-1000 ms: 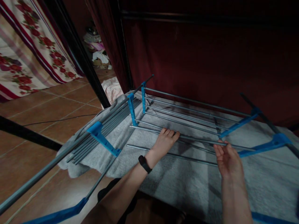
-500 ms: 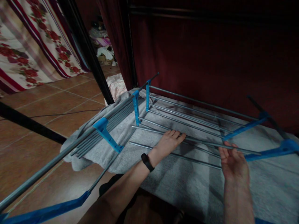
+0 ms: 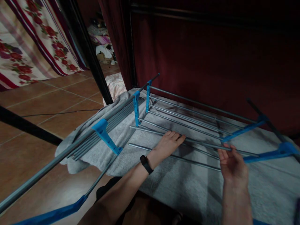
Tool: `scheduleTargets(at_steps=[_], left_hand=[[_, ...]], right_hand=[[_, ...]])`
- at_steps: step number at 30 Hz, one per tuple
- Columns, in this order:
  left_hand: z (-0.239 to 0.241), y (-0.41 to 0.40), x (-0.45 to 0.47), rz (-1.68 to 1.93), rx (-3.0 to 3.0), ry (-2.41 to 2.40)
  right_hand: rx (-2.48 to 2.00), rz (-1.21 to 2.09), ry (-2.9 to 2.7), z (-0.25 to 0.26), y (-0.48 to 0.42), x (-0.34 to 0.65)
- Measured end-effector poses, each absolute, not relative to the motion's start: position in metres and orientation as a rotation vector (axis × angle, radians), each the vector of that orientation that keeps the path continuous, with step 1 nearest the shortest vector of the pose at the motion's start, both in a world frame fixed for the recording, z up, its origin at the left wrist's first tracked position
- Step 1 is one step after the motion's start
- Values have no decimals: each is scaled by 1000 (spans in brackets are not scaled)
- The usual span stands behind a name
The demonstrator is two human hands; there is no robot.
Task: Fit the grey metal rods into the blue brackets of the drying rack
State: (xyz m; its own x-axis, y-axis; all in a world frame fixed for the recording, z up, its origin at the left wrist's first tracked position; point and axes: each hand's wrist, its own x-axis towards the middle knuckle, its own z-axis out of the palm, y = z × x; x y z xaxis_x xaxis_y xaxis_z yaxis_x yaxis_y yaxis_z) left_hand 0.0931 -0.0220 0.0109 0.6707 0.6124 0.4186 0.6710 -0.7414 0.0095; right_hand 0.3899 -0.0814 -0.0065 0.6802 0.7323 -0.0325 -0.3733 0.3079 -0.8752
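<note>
A rack frame of grey metal tubes with blue plastic brackets (image 3: 106, 136) lies over a grey blanket. My left hand (image 3: 169, 143), with a black band at the wrist, is closed over a loose metal rod (image 3: 201, 143) from above. Palm up, my right hand (image 3: 231, 161) has its fingers and thumb around that rod near its right end. The rod's left end lies close to the lower tip of a blue upright bracket (image 3: 136, 109). Nearer to me, a second rod (image 3: 187, 161) rests on the blanket, passing beneath my left wrist.
Several spare rods (image 3: 105, 125) lie bundled on the blanket (image 3: 182, 190) at left. Black bed posts (image 3: 87, 50) stand beyond. A dark red panel (image 3: 199, 62) closes off the back. A cable (image 3: 63, 112) crosses the tiled floor (image 3: 47, 97).
The view has shifted slightly, so the scene sits a little further left. Both hands keep their grip on the rod, with hardly any movement.
</note>
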Motion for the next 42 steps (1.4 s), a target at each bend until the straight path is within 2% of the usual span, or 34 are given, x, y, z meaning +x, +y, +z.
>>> scheduleTargets(at_steps=[7, 17, 24, 42], left_hand=[[13, -16, 89, -632, -2740, -1039], [2, 0, 91, -966, -2742, -1081], [14, -1, 92, -1079, -2658, -954], [21, -8, 101, -1113, -2646, -896]], right_hand=[[-985, 790, -345, -3, -78, 385], [-922, 780, -374, 11, -73, 371], [-902, 728, -397, 21, -73, 371], [-855, 702, -385, 40, -79, 377]])
